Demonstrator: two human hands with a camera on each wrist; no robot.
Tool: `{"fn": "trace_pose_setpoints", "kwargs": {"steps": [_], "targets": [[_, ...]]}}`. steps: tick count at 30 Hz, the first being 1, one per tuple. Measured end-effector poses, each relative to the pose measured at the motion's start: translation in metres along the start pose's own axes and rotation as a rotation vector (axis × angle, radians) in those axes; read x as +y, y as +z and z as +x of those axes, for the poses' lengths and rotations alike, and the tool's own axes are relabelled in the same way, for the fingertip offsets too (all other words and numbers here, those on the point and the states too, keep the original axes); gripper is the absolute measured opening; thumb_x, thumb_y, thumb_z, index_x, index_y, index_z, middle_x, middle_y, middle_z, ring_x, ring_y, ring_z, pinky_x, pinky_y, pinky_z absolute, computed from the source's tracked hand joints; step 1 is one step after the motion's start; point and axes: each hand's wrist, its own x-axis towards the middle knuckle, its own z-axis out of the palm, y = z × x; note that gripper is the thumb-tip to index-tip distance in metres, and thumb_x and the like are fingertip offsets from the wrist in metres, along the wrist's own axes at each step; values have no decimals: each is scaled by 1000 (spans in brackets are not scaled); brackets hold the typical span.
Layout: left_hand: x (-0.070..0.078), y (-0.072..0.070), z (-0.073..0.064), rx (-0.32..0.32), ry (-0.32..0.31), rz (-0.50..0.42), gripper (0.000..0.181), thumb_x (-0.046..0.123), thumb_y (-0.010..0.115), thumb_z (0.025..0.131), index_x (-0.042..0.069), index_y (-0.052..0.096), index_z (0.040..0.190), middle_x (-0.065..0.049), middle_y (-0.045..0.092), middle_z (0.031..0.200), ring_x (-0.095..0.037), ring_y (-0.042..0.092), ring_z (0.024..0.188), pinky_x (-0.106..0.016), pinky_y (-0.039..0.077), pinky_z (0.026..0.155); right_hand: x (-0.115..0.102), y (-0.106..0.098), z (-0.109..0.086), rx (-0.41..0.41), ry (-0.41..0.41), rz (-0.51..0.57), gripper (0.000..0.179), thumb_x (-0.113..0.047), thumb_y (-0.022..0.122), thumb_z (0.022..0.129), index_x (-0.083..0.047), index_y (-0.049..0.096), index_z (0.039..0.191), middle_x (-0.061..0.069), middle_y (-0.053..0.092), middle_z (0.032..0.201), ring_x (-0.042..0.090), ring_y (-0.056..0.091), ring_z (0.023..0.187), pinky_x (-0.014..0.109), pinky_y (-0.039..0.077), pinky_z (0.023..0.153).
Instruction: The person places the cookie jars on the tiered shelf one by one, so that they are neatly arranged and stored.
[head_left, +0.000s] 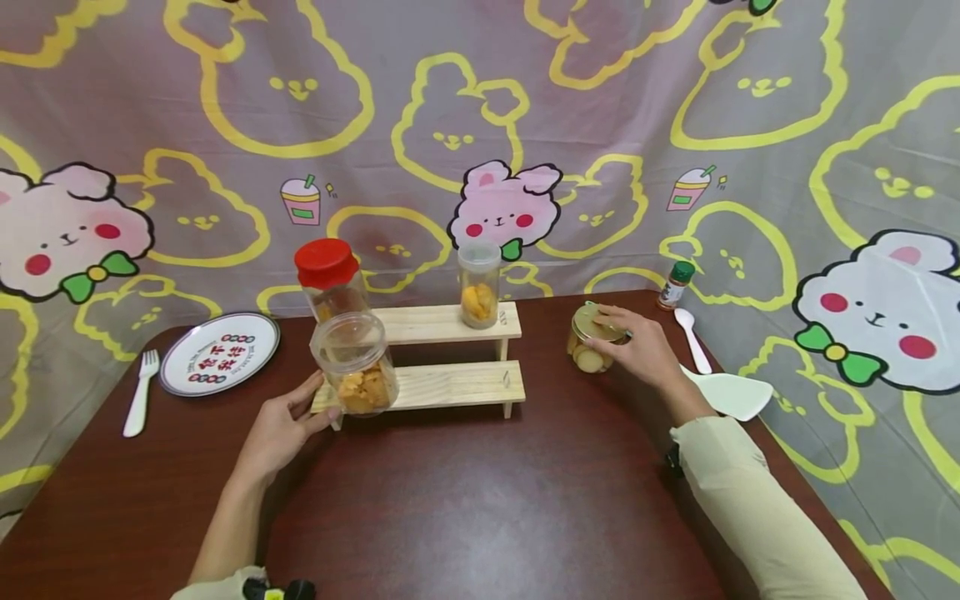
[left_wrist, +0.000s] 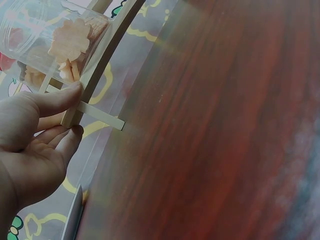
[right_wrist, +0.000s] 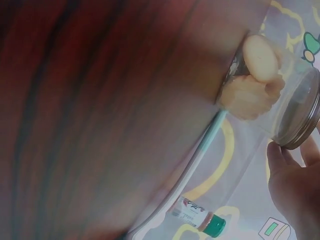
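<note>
My left hand [head_left: 279, 435] pinches the left end of the wooden two-step rack [head_left: 450, 387], thumb above and fingers below the lower board in the left wrist view. On that board, right by the hand, stands a clear jar [head_left: 363, 387] with orange-brown snack pieces. My right hand [head_left: 637, 346] holds a gold-lidded glass jar [head_left: 591, 358] by its lid, to the right of the rack. Round pale biscuits [right_wrist: 260, 57] show inside it in the right wrist view. The upper board carries a red-lidded jar [head_left: 327, 268] at its left and a slimmer white-lidded jar [head_left: 480, 287] at its right.
At the left lie a white fork [head_left: 141, 393] and a printed plate [head_left: 255, 340]. Along the right edge are a green-capped spice bottle [head_left: 675, 287], a white spoon [head_left: 694, 342] and a pale spatula-like utensil [head_left: 731, 394]. A patterned curtain [head_left: 420, 125] hangs behind the table.
</note>
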Motion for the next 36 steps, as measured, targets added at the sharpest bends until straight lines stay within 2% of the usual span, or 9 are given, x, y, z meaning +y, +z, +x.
{"fn": "trace_pose_setpoints", "kwargs": {"steps": [9, 11, 16, 19, 29, 36], "targets": [[3, 0, -1, -2, -13, 18, 76, 21, 78, 92, -5, 38, 152, -17, 33, 159, -35, 38, 140, -9, 42, 93, 3, 2, -2, 53, -20, 10, 42, -20, 89, 78, 0, 77, 112, 14, 70, 126, 33, 63, 119, 51, 50, 96], [3, 0, -2, -3, -13, 20, 76, 21, 78, 92, -5, 39, 152, -17, 33, 159, -35, 38, 141, -9, 42, 94, 1, 2, -2, 73, -30, 10, 41, -19, 90, 77, 0, 78, 111, 12, 71, 124, 33, 63, 120, 45, 51, 98], [3, -1, -1, -5, -6, 11, 76, 20, 78, 92, -6, 38, 152, -18, 33, 158, -35, 37, 141, -9, 42, 94, -7, -1, -1, 134, -63, 56, 39, -17, 90, 75, -1, 78, 109, 12, 72, 122, 33, 63, 118, 18, 45, 98], [2, -1, -1, -5, -1, 5, 76, 19, 78, 93, -7, 38, 151, -19, 34, 158, -35, 36, 141, -9, 42, 94, -14, -1, 0, 164, -98, 104, 38, -13, 90, 73, 0, 79, 107, 14, 72, 120, 34, 64, 115, 11, 40, 97], [3, -1, -2, -7, -12, 4, 76, 19, 78, 92, -7, 38, 152, -19, 34, 158, -35, 38, 141, -9, 42, 93, -32, 4, 2, 226, -197, 202, 30, -8, 87, 73, -3, 79, 101, 13, 73, 116, 35, 63, 113, 16, 42, 99], [3, -1, -1, -7, -13, -4, 75, 18, 77, 93, -8, 37, 151, -19, 33, 158, -35, 36, 141, -9, 42, 94, -52, 6, 3, 243, -282, 247, 33, -2, 86, 68, -1, 79, 100, 18, 73, 113, 40, 63, 110, 20, 43, 101]]}}
